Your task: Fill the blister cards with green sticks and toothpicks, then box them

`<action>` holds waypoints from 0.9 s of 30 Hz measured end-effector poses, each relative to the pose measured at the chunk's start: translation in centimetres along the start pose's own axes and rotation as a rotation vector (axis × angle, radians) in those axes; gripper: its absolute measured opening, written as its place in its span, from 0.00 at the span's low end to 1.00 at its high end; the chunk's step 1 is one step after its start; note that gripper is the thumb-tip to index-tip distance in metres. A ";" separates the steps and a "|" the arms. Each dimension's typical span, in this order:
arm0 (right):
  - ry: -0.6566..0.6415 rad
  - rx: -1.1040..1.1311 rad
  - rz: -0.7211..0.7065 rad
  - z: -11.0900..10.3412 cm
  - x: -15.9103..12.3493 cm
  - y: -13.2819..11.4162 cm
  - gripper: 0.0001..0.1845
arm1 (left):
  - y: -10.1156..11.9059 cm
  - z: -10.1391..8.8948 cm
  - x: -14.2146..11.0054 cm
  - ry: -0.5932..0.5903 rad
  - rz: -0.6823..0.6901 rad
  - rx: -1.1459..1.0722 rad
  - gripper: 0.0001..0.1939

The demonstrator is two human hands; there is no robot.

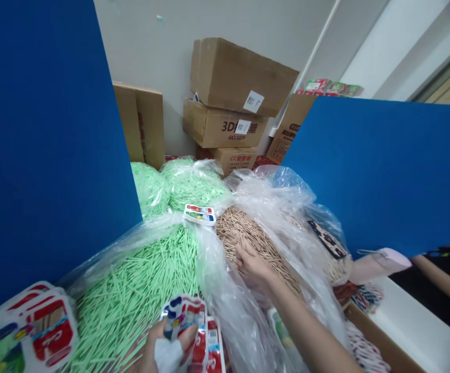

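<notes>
Head: left fingers [188, 335] clasp packets [198, 348]; curled right fingers [244, 255] touch sticks [258, 235].

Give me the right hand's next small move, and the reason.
Probably the right hand should pinch a few brown sticks and draw them up from the pile. Its fingers are curled at the sticks, though whether it grips any is unclear; meanwhile the left hand holds printed packets, so the right hand seems the one to pick.
</notes>
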State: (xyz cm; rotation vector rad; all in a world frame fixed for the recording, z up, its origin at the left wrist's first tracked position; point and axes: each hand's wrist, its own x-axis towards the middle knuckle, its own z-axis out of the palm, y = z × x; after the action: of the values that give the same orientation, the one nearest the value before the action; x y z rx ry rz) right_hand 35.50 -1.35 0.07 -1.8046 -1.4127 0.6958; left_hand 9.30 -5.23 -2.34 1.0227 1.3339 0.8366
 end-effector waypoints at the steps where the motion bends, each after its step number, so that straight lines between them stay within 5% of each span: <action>1: -0.005 0.118 0.000 0.6 -1.0 -1.2 0.19 | 0.3 0.2 0.0 -0.002 0.038 0.027 0.10; 4: -0.015 0.716 -0.036 2.7 -3.4 -5.2 0.15 | 1.2 0.4 -0.2 -0.023 0.122 0.038 0.10; 7: 0.019 0.932 -0.156 4.5 -5.1 -8.9 0.11 | 1.9 0.0 -0.2 -0.109 0.254 0.073 0.09; 12: 0.076 0.862 -0.329 6.9 -6.6 -11.9 0.06 | 1.9 -0.9 0.2 -0.123 0.431 0.169 0.09; 19: 0.195 0.560 -0.462 8.4 -7.0 -12.5 0.11 | 2.3 -1.4 -0.1 -0.114 0.496 0.198 0.08; 27: 0.043 0.350 -0.434 8.3 -8.0 -10.9 0.15 | 3.3 -2.1 -0.2 -0.132 0.507 0.119 0.05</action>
State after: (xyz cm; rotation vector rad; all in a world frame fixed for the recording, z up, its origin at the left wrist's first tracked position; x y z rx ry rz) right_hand 20.77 -5.88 3.82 -1.1860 -1.4824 0.6224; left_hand 7.48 -4.01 0.87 1.5183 1.0323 1.0495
